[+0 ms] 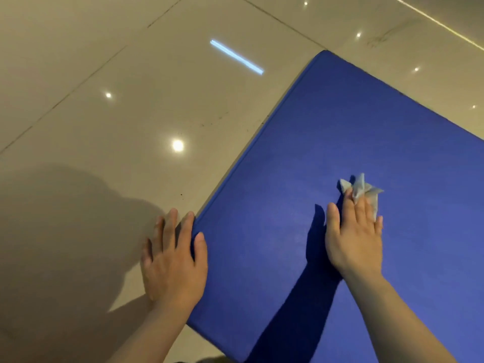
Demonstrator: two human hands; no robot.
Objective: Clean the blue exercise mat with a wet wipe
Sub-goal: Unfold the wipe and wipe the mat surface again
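Right hand (353,237) lies flat, fingers straight, pressing a crumpled wet wipe (362,191) onto the blue mat (340,127); left hand (174,258), released, steadies its edge. Bunched, the wipe may skip patches or slip free.

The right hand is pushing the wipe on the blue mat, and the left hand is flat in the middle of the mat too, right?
Not quite. The right hand does press the wipe onto the blue mat, but the head view shows the left hand at the mat's left edge, mostly on the floor, with only the thumb on the mat.
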